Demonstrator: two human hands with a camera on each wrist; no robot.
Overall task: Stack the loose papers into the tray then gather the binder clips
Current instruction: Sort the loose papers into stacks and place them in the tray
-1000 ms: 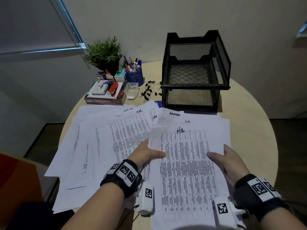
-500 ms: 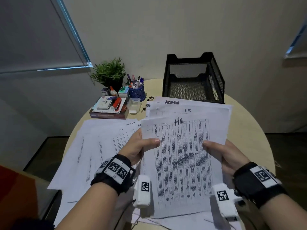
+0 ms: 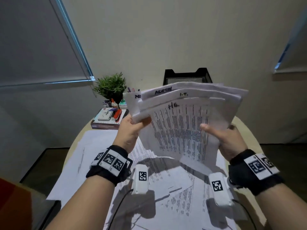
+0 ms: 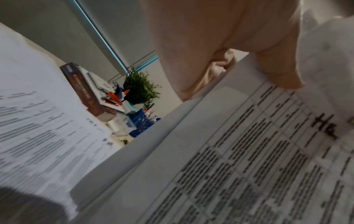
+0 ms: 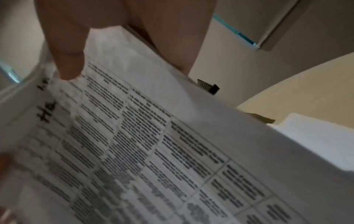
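A fanned stack of printed papers point(image 3: 186, 117) is raised above the round table, its top sheet marked "HQ" point(image 4: 323, 127). My left hand point(image 3: 132, 125) grips the stack's left edge, thumb on top point(image 4: 277, 69). On the right edge my right hand point(image 3: 222, 135) holds it, thumb point(image 5: 67, 60) pressed on the top sheet. Behind the stack only the top of the black mesh tray point(image 3: 186, 75) shows. More loose papers point(image 3: 93, 156) lie spread on the table below. A few binder clips point(image 4: 124, 141) show past the blue pen cup.
At the back left of the table stand a small green plant point(image 3: 111, 87), a blue pen cup point(image 4: 141, 122) and a book point(image 3: 106, 123) with a stapler and small items on top. The table's bare edge point(image 3: 245, 130) shows at the right.
Both hands have lifted the stack off the table and tilted it up toward the tray. The stack now hides most of the tray, and the head view has tipped upward.
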